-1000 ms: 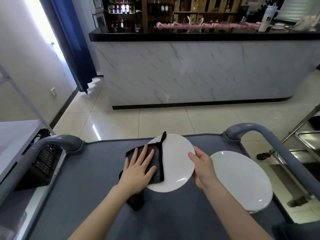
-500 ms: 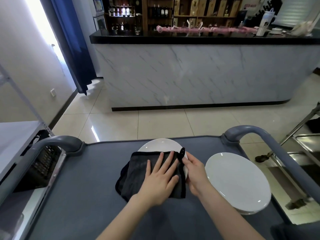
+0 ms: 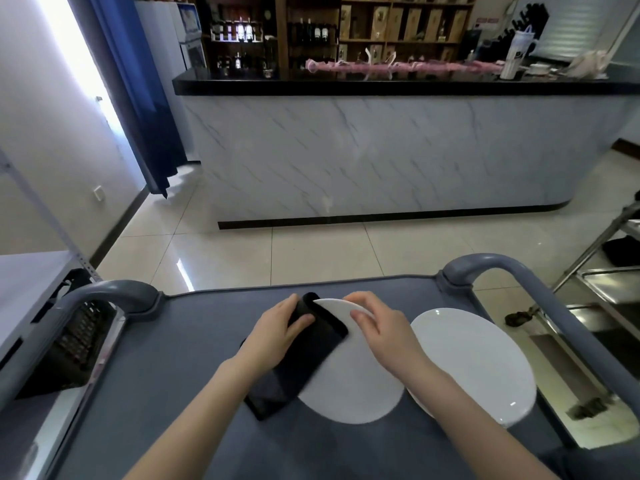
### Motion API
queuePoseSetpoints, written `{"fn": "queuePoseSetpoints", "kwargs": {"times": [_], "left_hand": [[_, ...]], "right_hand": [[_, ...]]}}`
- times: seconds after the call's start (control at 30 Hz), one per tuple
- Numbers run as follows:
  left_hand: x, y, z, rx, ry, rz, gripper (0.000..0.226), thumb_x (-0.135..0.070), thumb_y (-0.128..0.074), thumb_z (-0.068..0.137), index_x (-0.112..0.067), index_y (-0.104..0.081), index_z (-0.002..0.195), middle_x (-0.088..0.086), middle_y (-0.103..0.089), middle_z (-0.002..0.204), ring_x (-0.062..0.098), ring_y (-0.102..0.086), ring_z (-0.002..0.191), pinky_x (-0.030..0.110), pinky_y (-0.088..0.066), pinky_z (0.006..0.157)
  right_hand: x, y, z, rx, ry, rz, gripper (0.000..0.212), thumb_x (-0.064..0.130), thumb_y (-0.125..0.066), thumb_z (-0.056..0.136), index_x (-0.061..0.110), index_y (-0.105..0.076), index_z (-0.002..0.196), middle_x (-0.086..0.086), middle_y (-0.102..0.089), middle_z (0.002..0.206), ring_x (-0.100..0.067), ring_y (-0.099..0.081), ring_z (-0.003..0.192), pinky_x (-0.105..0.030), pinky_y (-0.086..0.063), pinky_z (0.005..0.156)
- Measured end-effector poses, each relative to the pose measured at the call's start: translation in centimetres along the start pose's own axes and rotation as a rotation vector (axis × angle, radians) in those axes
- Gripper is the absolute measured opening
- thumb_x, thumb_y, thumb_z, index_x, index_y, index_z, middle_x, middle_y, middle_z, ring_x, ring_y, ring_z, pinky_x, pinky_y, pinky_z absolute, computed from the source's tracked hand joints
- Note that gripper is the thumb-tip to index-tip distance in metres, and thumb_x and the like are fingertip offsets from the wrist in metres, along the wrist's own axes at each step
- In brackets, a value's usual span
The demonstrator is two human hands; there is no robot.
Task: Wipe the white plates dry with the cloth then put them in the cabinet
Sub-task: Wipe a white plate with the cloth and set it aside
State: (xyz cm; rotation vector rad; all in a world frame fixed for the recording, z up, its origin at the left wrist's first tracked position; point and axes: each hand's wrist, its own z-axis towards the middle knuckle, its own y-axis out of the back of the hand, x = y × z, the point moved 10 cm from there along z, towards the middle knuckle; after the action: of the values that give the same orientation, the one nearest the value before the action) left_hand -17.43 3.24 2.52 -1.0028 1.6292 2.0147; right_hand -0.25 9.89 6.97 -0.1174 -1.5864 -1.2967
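Mid-cart, the left hand (image 3: 277, 330) grips a black cloth (image 3: 304, 355) folded over the far-left rim of the white plate (image 3: 353, 375). The cloth's long axis slants toward the near-left corner, and the right hand (image 3: 384, 330) clasps the plate's far rim. A second plate (image 3: 474, 365) lies by the right edge of the grey cart top (image 3: 156, 375), facing a marble-fronted bar counter (image 3: 381, 150) across the tiled floor (image 3: 311, 251).

No writing anywhere is sharp enough to be read.

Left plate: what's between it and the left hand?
The black cloth, folded over the edge of the left plate; the left hand grips it there. Shown in the head view.
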Motion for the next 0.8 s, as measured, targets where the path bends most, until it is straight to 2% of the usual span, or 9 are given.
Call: {"fn": "queuePoseSetpoints", "kwargs": {"times": [0.1,0.23,0.33,0.4,0.47,0.57,0.67,0.73,0.8], "left_hand": [[-2.0,0.4,-0.3,-0.009,-0.103,0.013,0.027,-0.034,-0.056,0.097,-0.02,-0.041,0.08,-0.004,-0.053,0.077,0.012,-0.05,0.072,0.032,-0.041,0.067],[-3.6,0.5,0.2,0.051,-0.174,0.031,0.023,-0.034,-0.059,0.095,-0.016,-0.049,0.085,-0.007,-0.055,0.079,0.012,-0.053,0.075,0.033,-0.044,0.07],[-1.6,1.5,0.2,-0.089,-0.036,-0.096,0.02,-0.034,-0.058,0.095,-0.029,-0.046,0.08,-0.013,-0.057,0.075,0.007,-0.053,0.071,0.027,-0.043,0.067],[0.8,2.0,-0.6,-0.23,0.11,-0.256,0.019,-0.034,-0.055,0.097,-0.032,-0.047,0.08,-0.016,-0.061,0.077,0.004,-0.056,0.072,0.02,-0.042,0.061],[3.1,1.6,-1.8,-0.345,0.258,-0.416,0.015,-0.033,-0.054,0.098,-0.025,-0.051,0.085,-0.007,-0.064,0.078,0.006,-0.059,0.073,0.013,-0.043,0.056],[4.8,0.7,-3.3,-0.465,0.366,-0.518,0.023,-0.035,-0.056,0.097,-0.016,-0.051,0.085,-0.001,-0.063,0.079,-0.001,-0.058,0.068,0.012,-0.041,0.054],[5.5,0.2,-3.6,-0.433,0.387,-0.551,0.016,-0.031,-0.062,0.095,-0.017,-0.056,0.089,-0.003,-0.067,0.084,0.01,-0.064,0.081,0.024,-0.046,0.064],[5.1,0.6,-3.2,-0.355,0.324,-0.52,0.008,-0.025,-0.067,0.091,-0.022,-0.061,0.091,-0.008,-0.07,0.086,0.008,-0.066,0.084,0.019,-0.049,0.065],[3.9,1.2,-2.5,-0.263,0.225,-0.457,0.011,-0.023,-0.07,0.089,-0.027,-0.062,0.095,-0.015,-0.071,0.088,-0.001,-0.066,0.083,0.013,-0.049,0.065]], "right_hand": [[2.3,-0.3,0.4,0.071,0.143,-0.143,0.019,0.027,-0.047,0.103,0.024,-0.06,0.117,0.003,-0.071,0.088,-0.024,-0.064,0.085,-0.04,-0.048,0.076],[4.8,-0.4,0.4,0.071,0.298,-0.214,0.024,0.026,-0.048,0.103,0.018,-0.062,0.121,-0.004,-0.074,0.095,-0.029,-0.066,0.088,-0.042,-0.047,0.075],[4.3,1.2,0.7,-0.05,0.251,-0.074,0.018,0.021,-0.053,0.101,0.016,-0.066,0.112,-0.003,-0.072,0.082,-0.024,-0.064,0.076,-0.038,-0.048,0.072],[3.3,2.6,0.7,-0.19,0.176,0.03,0.015,0.017,-0.055,0.1,0.015,-0.068,0.107,0.004,-0.072,0.079,-0.013,-0.063,0.073,-0.026,-0.048,0.07],[2.0,3.5,0.2,-0.338,0.088,0.138,0.013,0.016,-0.056,0.099,0.017,-0.069,0.102,0.012,-0.071,0.079,-0.005,-0.062,0.075,-0.015,-0.044,0.067],[0.2,3.3,-0.8,-0.481,-0.038,0.291,0.014,0.018,-0.055,0.1,0.021,-0.068,0.102,0.023,-0.069,0.088,0.001,-0.061,0.081,-0.013,-0.044,0.069],[-0.6,2.9,-0.6,-0.438,-0.069,0.33,0.016,0.019,-0.054,0.101,0.02,-0.069,0.107,0.023,-0.07,0.09,0.003,-0.062,0.086,-0.013,-0.046,0.074],[-0.2,3.3,0.4,-0.342,-0.026,0.292,0.017,0.018,-0.055,0.1,0.019,-0.069,0.109,0.02,-0.071,0.09,0.002,-0.063,0.087,-0.011,-0.045,0.074],[0.9,3.9,1.4,-0.239,0.043,0.196,0.017,0.018,-0.055,0.1,0.02,-0.069,0.11,0.017,-0.071,0.088,0.0,-0.062,0.084,-0.009,-0.043,0.073]]}}
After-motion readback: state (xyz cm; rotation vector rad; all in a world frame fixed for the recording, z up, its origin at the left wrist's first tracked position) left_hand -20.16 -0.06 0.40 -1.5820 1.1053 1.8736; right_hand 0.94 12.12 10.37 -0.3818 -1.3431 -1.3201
